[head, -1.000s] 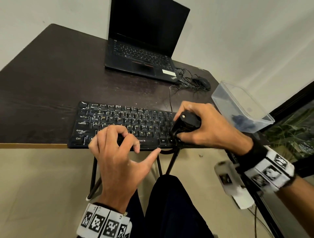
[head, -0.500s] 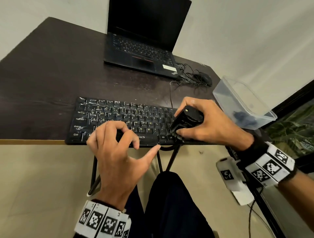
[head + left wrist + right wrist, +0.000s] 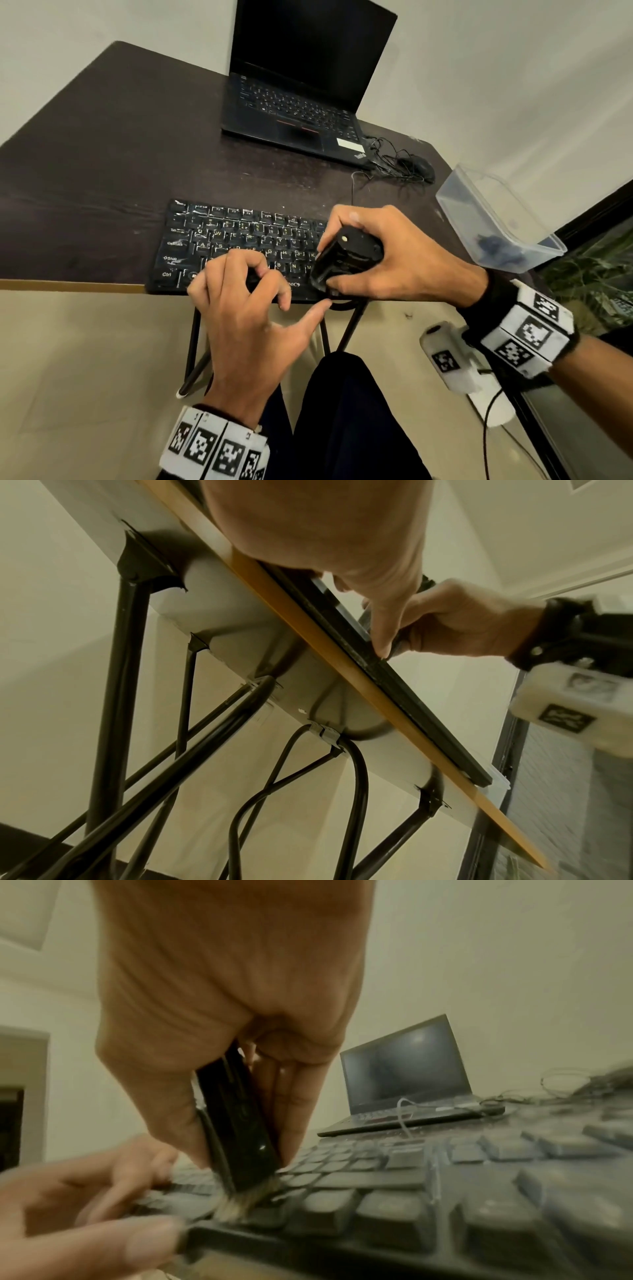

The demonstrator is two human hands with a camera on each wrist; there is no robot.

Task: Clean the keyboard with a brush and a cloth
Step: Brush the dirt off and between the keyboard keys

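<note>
A black keyboard (image 3: 239,236) lies along the front edge of the dark table (image 3: 102,154). My right hand (image 3: 339,253) grips a black brush (image 3: 356,250) upright. Its pale bristles (image 3: 236,1207) press on the bottom key row, right of the space bar. My left hand (image 3: 291,294) holds the keyboard at its front middle, with fingers curled on the keys. The thumb (image 3: 383,642) presses on the keyboard's front edge (image 3: 394,674). A dark blue cloth (image 3: 493,245) lies in a clear plastic tub (image 3: 513,219) at the table's right end.
An open black laptop (image 3: 301,102) stands at the back of the table. A black mouse (image 3: 418,168) with a tangled cable sits to its right. Black table legs (image 3: 116,696) run under the front edge, and my knee (image 3: 342,411) is below it.
My right hand has swept the brush leftward along the bottom key rows, toward my left thumb. The left hand has kept its hold on the keyboard.
</note>
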